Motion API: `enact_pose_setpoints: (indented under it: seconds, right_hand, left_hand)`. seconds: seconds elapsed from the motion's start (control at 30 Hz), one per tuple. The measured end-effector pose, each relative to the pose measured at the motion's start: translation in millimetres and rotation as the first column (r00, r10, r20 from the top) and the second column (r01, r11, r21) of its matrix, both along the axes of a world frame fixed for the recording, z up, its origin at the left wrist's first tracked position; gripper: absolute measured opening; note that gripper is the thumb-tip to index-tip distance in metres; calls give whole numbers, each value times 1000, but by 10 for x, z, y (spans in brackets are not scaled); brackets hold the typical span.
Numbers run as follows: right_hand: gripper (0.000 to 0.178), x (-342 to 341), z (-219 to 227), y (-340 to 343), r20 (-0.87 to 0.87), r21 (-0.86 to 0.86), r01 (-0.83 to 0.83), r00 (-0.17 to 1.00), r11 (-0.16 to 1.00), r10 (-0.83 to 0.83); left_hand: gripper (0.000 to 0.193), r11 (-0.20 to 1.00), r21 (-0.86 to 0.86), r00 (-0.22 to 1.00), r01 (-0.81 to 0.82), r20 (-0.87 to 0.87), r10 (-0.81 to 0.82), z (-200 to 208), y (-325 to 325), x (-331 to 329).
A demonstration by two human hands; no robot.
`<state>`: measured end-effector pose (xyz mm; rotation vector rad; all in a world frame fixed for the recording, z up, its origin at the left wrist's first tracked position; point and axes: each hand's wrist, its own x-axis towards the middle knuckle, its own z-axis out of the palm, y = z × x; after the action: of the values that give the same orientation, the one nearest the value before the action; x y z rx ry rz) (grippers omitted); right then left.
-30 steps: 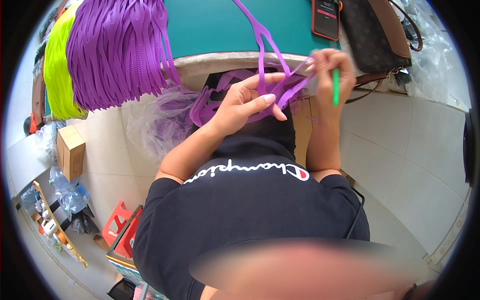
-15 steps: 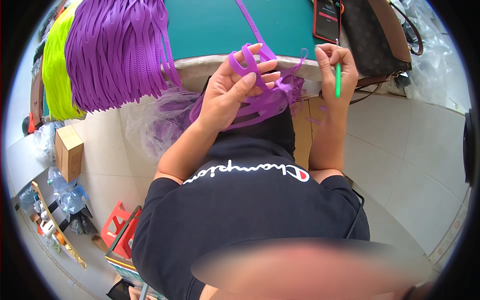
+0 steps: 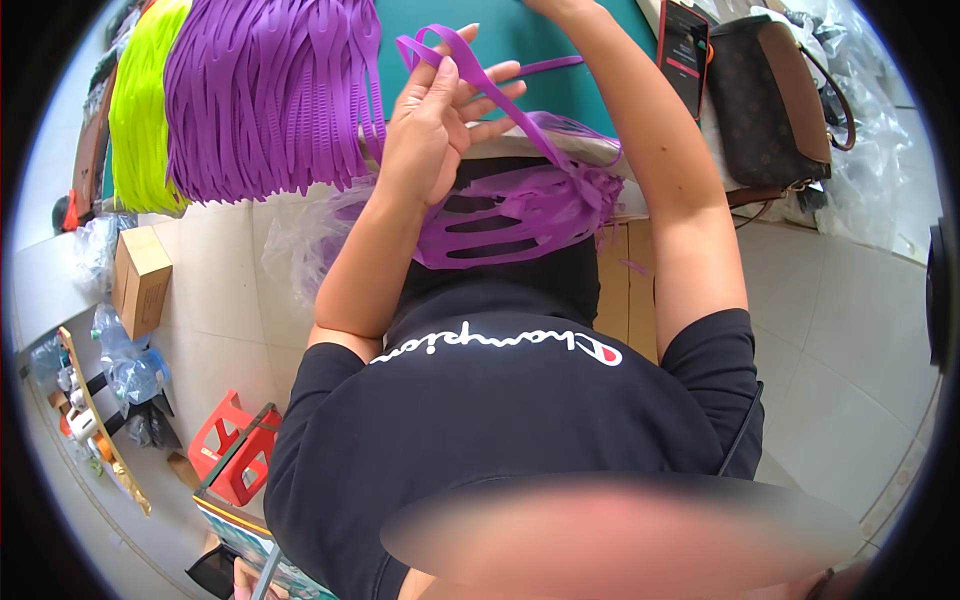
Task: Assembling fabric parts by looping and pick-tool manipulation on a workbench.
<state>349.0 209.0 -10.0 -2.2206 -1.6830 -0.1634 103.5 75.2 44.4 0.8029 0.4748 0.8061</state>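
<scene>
My left hand (image 3: 440,110) is raised over the table edge, its fingers closed on a looped purple rubber strap (image 3: 452,52) that runs down to the right. The strap ends in a bunch of purple cut-out strips (image 3: 510,215) lying across my lap. My right forearm (image 3: 650,170) reaches up over the teal table top (image 3: 560,35), and its hand is cut off by the top of the picture. A thick bundle of purple strips (image 3: 270,90) hangs over the table edge just left of my left hand.
A yellow-green strip bundle (image 3: 145,100) hangs left of the purple one. A dark phone (image 3: 685,50) and a brown handbag (image 3: 765,95) lie on the table at right. On the tiled floor at left are a cardboard box (image 3: 140,280), plastic bottles (image 3: 125,355) and a red stool (image 3: 235,450).
My left hand has risen toward the table with the purple strap pulled up out of the lap pile. My right hand, which held a green stick, has reached forward out of the picture.
</scene>
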Motion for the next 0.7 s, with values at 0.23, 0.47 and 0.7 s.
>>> enact_pose_setpoints:
  seconds: [0.23,0.47,0.7]
  right_hand:
    - [37,-130,397,-190,-225,-284,-124,972,951,60]
    - [29,-15,93,-36,-110,-90,22,993,996,-32]
    - [26,-217,148,-401,-89,11,63,994,998,-62]
  left_hand:
    - [110,998,-37,998,54,-42,-56,-306,-127,32]
    - [39,996,-84,999,1,-41,-4,-453,-382,282]
    - [17,991,16,980,132,-151,-128,-581,-552,281]
